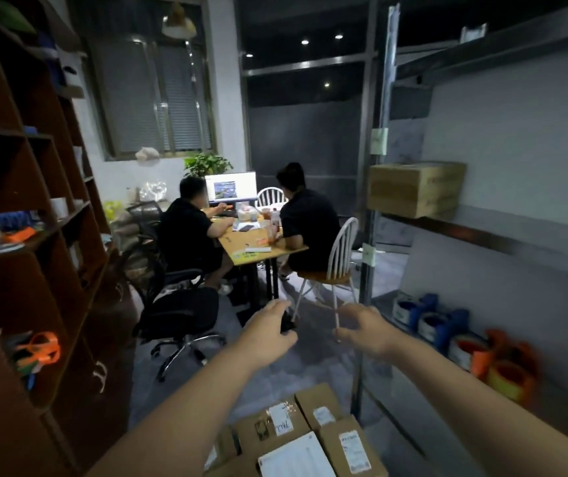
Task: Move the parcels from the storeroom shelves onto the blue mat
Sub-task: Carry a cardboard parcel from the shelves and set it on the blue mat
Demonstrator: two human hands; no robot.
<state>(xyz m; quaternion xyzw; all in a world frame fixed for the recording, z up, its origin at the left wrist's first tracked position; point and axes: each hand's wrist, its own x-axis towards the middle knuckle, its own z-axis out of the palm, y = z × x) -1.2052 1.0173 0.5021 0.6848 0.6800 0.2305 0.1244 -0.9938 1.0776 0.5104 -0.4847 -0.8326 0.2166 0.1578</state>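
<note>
Parcels (296,438) cluster at the bottom centre; one cardboard box (415,189) waits on the right-hand shelf (489,232). Both hands — left hand (268,333), right hand (366,330) — are empty, fingers loosely spread; best grip that box by both sides.

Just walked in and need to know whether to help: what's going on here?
A person is clearing parcels from storeroom shelves. Both the left hand and right hand are stretched forward, open and empty. One box sits on the metal shelf at right, and several labelled parcels lie grouped low in front of the person. No blue mat shows in this view. Two people sit at a table in the background, not involved.
</note>
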